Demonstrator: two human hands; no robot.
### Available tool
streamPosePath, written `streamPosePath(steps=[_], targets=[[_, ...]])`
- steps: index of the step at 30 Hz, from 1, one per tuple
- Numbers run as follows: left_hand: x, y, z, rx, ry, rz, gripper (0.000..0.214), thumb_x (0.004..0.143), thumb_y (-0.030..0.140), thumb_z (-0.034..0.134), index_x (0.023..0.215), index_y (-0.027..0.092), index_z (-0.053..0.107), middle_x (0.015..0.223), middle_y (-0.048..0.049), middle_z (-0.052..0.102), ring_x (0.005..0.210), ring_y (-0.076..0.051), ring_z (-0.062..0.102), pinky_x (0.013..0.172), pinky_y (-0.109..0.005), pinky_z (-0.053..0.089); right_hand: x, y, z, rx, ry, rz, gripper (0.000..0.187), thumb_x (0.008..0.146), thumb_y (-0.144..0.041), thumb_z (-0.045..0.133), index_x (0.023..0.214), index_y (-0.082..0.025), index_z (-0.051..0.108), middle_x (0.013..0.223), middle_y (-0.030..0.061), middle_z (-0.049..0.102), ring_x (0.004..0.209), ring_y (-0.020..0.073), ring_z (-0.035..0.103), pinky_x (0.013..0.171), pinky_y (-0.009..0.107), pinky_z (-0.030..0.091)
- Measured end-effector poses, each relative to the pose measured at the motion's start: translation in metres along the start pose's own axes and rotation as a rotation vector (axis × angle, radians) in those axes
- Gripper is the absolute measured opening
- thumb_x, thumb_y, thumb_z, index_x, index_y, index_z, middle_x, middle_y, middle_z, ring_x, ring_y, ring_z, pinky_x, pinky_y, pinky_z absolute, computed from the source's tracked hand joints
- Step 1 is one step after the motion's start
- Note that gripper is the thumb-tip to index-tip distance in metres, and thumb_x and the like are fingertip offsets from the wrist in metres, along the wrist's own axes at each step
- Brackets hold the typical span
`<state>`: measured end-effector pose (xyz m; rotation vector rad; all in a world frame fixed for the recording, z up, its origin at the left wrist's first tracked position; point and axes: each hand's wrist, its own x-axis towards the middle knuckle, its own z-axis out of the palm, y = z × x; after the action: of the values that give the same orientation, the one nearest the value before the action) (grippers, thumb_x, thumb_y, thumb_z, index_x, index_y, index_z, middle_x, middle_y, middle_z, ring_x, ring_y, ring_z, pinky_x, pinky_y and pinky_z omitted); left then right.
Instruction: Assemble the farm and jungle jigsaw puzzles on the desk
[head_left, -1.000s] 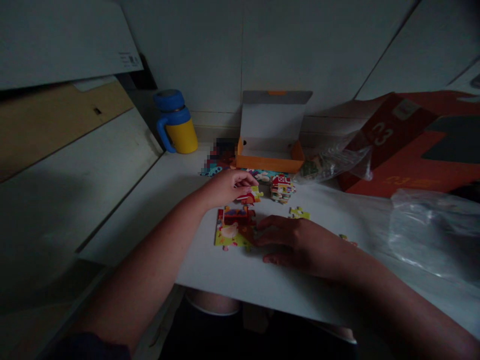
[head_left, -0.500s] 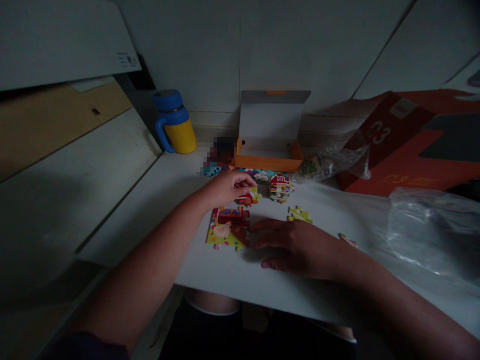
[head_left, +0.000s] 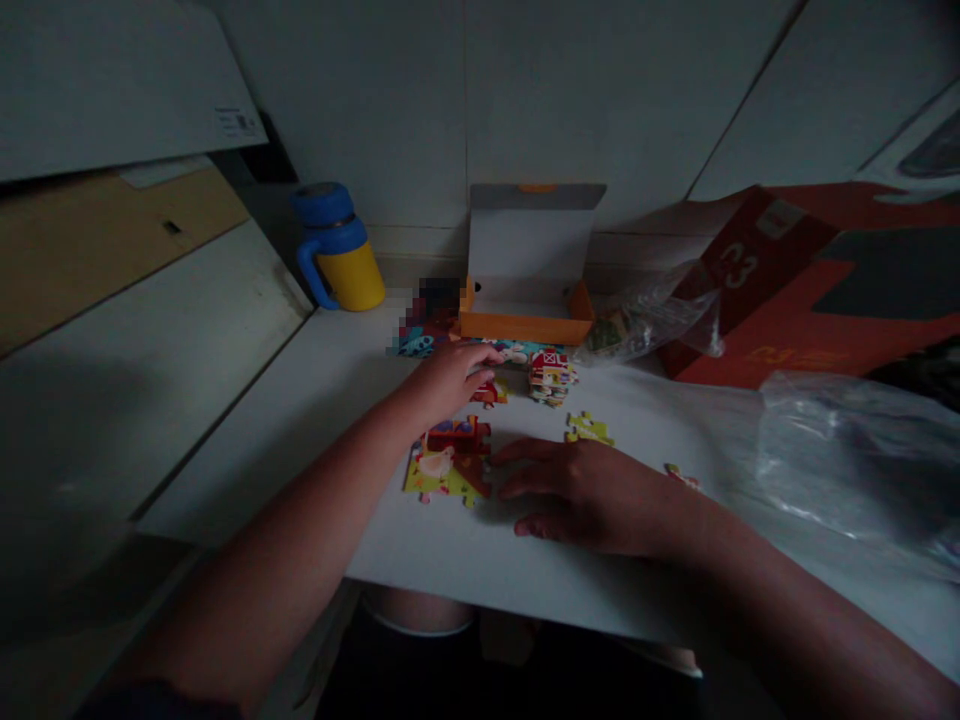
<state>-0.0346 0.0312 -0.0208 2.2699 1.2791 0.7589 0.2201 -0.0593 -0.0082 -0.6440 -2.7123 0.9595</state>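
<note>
Okay, L hand (head_left: pixel 448 382) over puzzle pcs (head_left: pixel 450 468).

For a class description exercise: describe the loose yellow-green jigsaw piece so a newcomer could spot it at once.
Find the open orange box at the back of the white table. In front of it sits a stack of jigsaw pieces. Just nearer you lies one yellow-green piece, alone, unlike the reddish one further right.
</note>
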Motion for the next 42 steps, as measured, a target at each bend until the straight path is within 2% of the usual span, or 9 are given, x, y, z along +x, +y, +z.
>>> streamPosePath(steps=[4,8,12,15,19,28,34,37,42], targets=[[-0.002,0.000,-0.016,0.077,-0.016,0.026,0.009,0.098,0.023,0.070,0.102,0.021,0.077,0.106,-0.0064,0.078,0.100,-0.022,0.070,0.089,-0.034,0.049,-0.001,0.001,-0.003,-0.048,0.079,0.012,0.023,0.104,-0.036,0.066,0.122,-0.029,0.078,0.128,0.0063,0.076,0.108,0.0231,0.074,0.093,0.037,0.059],[-0.008,0.002,-0.028,0.130,-0.253,-0.079,0.022,0.091,0.041,0.079,0.083,0.020,0.077,0.071,-0.0002,0.070,0.065,-0.015,0.058,0.064,-0.029,0.036,-0.004,0.012,-0.015,-0.187,0.508,0.187,0.021,0.106,-0.033,0.060,0.109,-0.024,0.078,0.107,0.0091,0.077,0.090,0.0224,0.073,0.081,0.037,0.060],[-0.013,0.007,-0.032,0.088,-0.414,-0.164,0.027,0.078,0.046,0.089,0.081,0.022,0.079,0.074,0.0001,0.073,0.065,-0.016,0.060,0.061,-0.029,0.034,-0.009,0.035,-0.028,-0.341,0.782,0.337,0.027,0.103,-0.041,0.065,0.118,-0.021,0.076,0.116,0.0145,0.072,0.097,0.0279,0.073,0.084,0.044,0.061],[-0.016,0.008,-0.033,0.077,-0.494,-0.200,0.028,0.070,0.042,0.093,0.086,0.023,0.081,0.078,0.0005,0.075,0.068,-0.017,0.064,0.061,-0.028,0.036,-0.010,0.052,-0.030,-0.362,0.783,0.384,0.038,0.101,-0.045,0.066,0.129,-0.020,0.074,0.124,0.0170,0.069,0.099,0.0295,0.073,0.086,0.048,0.062],[-0.018,0.005,-0.034,0.049,-0.509,-0.223,0.027,0.065,0.034,0.094,0.085,0.024,0.079,0.073,0.0032,0.074,0.066,-0.017,0.065,0.058,-0.026,0.035,-0.009,0.061,-0.027,-0.355,0.758,0.391,0.034,0.102,-0.046,0.065,0.122,-0.021,0.077,0.124,0.0163,0.068,0.100,0.0291,0.073,0.090,0.048,0.062],[-0.021,0.014,-0.027,0.046,-0.618,-0.254,0.024,0.068,0.034,0.094,0.081,0.022,0.077,0.073,0.0020,0.076,0.065,-0.017,0.066,0.060,-0.028,0.039,-0.006,0.056,-0.026,-0.312,0.756,0.396,0.023,0.100,-0.039,0.067,0.111,-0.021,0.078,0.117,0.0134,0.066,0.092,0.0247,0.070,0.087,0.044,0.060],[-0.023,0.031,-0.018,0.059,-0.705,-0.157,0.027,0.071,0.037,0.095,0.080,0.020,0.076,0.078,0.0013,0.076,0.068,-0.014,0.065,0.061,-0.027,0.038,-0.006,0.060,-0.026,-0.300,0.755,0.397,0.016,0.097,-0.035,0.072,0.106,-0.022,0.076,0.115,0.0111,0.066,0.092,0.0237,0.070,0.083,0.040,0.060],[-0.023,0.037,-0.017,0.037,-0.639,-0.083,0.026,0.081,0.043,0.088,0.080,0.020,0.076,0.077,0.0000,0.075,0.068,-0.014,0.064,0.062,-0.027,0.039,-0.007,0.059,-0.026,-0.300,0.774,0.358,0.012,0.096,-0.032,0.074,0.102,-0.022,0.076,0.115,0.0107,0.066,0.093,0.0235,0.070,0.082,0.039,0.060],[-0.016,0.028,-0.021,-0.053,-0.167,-0.101,0.031,0.101,0.045,0.065,0.095,0.018,0.077,0.088,-0.0052,0.078,0.078,-0.016,0.068,0.071,-0.029,0.046,-0.008,0.048,-0.029,-0.325,0.822,0.274,0.011,0.094,-0.028,0.076,0.103,-0.021,0.076,0.113,0.0105,0.068,0.094,0.0234,0.069,0.079,0.038,0.060]])
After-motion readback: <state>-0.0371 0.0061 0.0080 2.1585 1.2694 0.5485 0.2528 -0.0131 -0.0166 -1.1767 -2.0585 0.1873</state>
